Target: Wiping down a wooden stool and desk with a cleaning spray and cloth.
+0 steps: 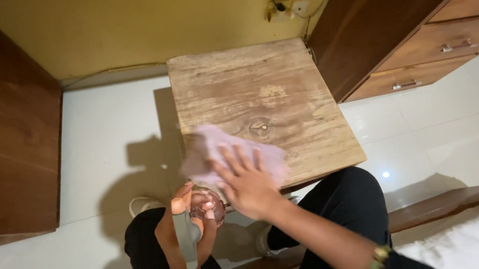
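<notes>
A small worn wooden table [264, 86] stands in front of me. A pale pink cloth [209, 148] lies on its near left corner. My right hand [246, 183] is pressed flat on the cloth, fingers spread. Below the table's near edge my left hand [187, 228] is closed around a pinkish spray bottle [205, 208] with a grey trigger [186, 243]. The bottle's lower part is hidden by the hand.
A dark wooden cabinet [3, 143] stands at the left, a wooden drawer unit [415, 27] at the right. A wall socket with cables [289, 9] sits behind the table. White tiled floor [106, 134] surrounds it. My black-trousered knees [349, 200] are below.
</notes>
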